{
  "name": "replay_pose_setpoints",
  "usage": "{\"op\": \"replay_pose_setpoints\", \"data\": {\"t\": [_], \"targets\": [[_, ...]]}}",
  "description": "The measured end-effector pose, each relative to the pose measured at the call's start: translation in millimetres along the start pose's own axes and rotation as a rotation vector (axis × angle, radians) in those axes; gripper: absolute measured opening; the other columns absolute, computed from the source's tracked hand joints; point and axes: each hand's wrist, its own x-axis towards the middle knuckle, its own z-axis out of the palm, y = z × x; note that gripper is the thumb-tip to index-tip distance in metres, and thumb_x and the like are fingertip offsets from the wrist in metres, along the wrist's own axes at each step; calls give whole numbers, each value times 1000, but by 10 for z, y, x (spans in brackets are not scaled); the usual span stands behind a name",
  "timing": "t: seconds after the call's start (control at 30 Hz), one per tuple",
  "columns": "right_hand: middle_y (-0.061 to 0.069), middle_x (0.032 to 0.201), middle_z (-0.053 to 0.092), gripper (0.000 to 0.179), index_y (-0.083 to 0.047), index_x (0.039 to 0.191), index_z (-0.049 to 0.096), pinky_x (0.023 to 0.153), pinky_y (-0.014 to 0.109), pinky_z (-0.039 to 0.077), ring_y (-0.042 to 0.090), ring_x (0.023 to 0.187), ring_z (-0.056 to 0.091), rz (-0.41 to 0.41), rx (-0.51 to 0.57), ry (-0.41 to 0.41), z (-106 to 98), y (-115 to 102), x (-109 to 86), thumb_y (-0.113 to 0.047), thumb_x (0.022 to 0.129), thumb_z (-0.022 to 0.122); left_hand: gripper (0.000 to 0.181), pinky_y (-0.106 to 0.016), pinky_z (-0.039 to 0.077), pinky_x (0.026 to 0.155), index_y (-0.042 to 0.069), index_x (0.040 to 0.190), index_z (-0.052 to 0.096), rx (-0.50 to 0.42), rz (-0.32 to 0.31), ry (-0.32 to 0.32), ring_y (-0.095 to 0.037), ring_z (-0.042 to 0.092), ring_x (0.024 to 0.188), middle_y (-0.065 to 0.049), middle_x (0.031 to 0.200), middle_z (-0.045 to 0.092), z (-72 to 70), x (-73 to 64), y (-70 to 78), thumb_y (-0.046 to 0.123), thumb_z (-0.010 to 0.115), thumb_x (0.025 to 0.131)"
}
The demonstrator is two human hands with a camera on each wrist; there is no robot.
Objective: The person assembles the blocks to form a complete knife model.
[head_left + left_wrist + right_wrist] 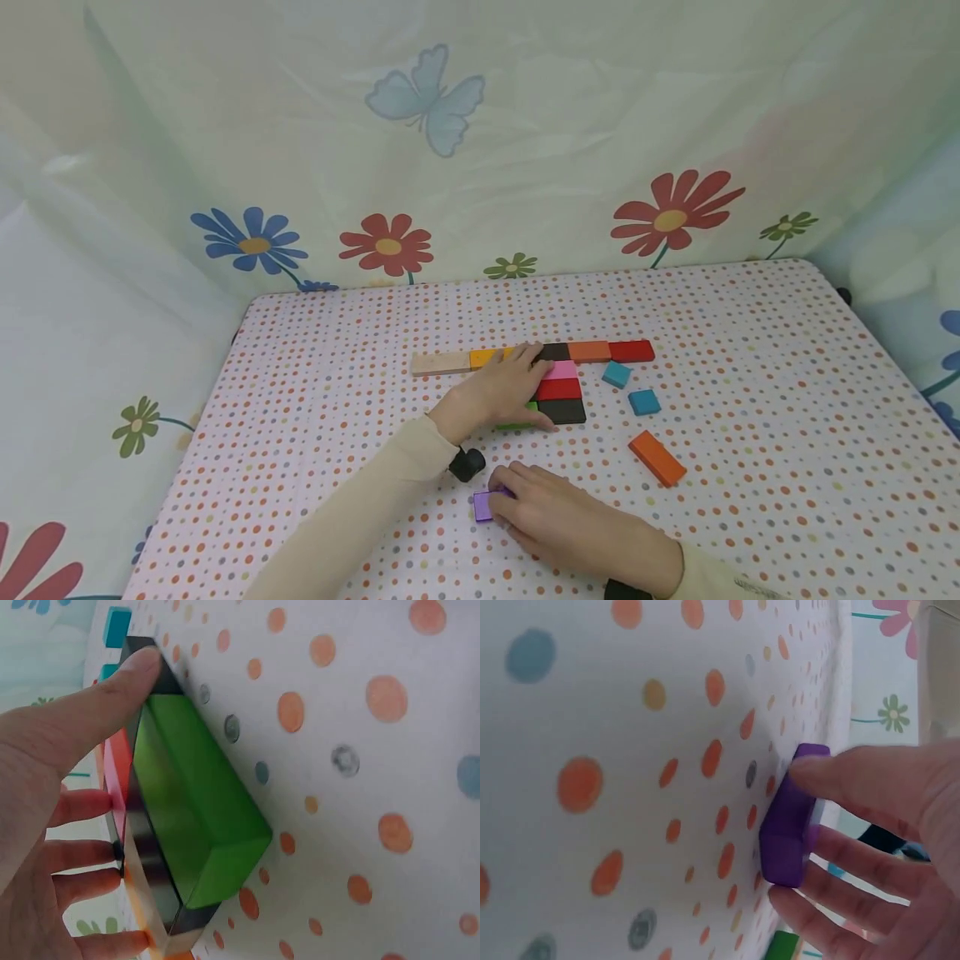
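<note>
My left hand [498,392] is spread over a flat group of domino-like blocks, its straight fingers reaching the far row. In the left wrist view its thumb touches the black block [166,681] beside the green block [202,780]. Red [559,389] and pink [561,370] blocks lie behind that black one. The far row runs from a natural wood block [441,363] through yellow and black to orange [589,352] and red [632,351]. Nearer the front, my right hand [551,512] pinches a purple block [786,817] at the tabletop. The left palm hides part of the group.
Two small blue blocks [617,374] and a loose orange block [657,458] lie right of the group. Beneath everything is a dotted tablecloth [787,400]. A flowered curtain [555,125] hangs behind the table.
</note>
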Motion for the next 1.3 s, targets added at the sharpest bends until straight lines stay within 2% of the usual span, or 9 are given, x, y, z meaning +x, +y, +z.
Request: {"op": "replay_pose_setpoints", "data": {"t": [0.1,0.17,0.3,0.37,0.57,0.73,0.9,1.1,1.3], "targets": [[-2,112,63,10,-16,104,71,96,31,54,10,102,60,-2,2,4,5,-5,21,-14,96,77,95,-52,26,125,14,164,34,3,-9,12,-28,24,158,-12,172,25,22,22,31,69,65,93],[0,113,65,17,-15,109,70,97,33,55,12,106,64,13,11,-23,-13,-3,14,-14,95,79,94,-53,25,125,15,164,35,2,-12,15,-27,25,157,-12,172,25,29,32,44,68,66,93],[-1,118,65,35,-14,122,67,98,39,56,16,114,65,86,93,-95,-103,55,-75,-9,90,81,94,-53,25,125,16,164,35,1,-12,16,-26,24,158,-12,172,25,18,41,57,68,66,93],[-1,120,64,42,-15,127,67,96,41,57,16,114,64,121,134,-103,-183,131,-169,-7,89,81,94,-53,26,125,16,164,35,5,-9,15,-27,24,158,-12,172,24,11,40,60,68,66,93],[0,120,60,46,-16,128,71,83,38,59,16,105,60,200,167,-6,-553,508,-491,-4,86,83,94,-54,24,125,15,164,34,-9,-15,8,-27,22,158,-12,172,22,6,46,44,68,65,93],[2,117,61,44,-14,122,72,84,43,61,22,105,61,270,123,83,-810,822,-616,-2,81,87,94,-54,24,125,16,164,36,-17,-17,8,-26,21,159,-11,172,23,17,51,38,68,66,92],[7,117,61,45,-7,123,70,87,47,61,27,106,64,322,155,112,-872,1106,-562,-1,82,87,93,-55,24,125,16,164,36,-25,-13,8,-26,22,158,-12,172,23,31,50,42,68,67,92],[14,124,62,42,-2,128,66,93,52,58,31,111,63,336,256,116,-789,1354,-397,-6,89,82,93,-55,24,125,17,164,36,-23,-12,13,-26,22,158,-12,172,23,33,45,43,69,65,93],[19,131,63,41,0,129,67,104,66,46,49,134,48,369,313,132,-713,1479,-315,-5,91,80,93,-55,25,124,16,164,36,-22,-10,15,-26,22,158,-12,172,23,24,40,44,68,66,93]]}}
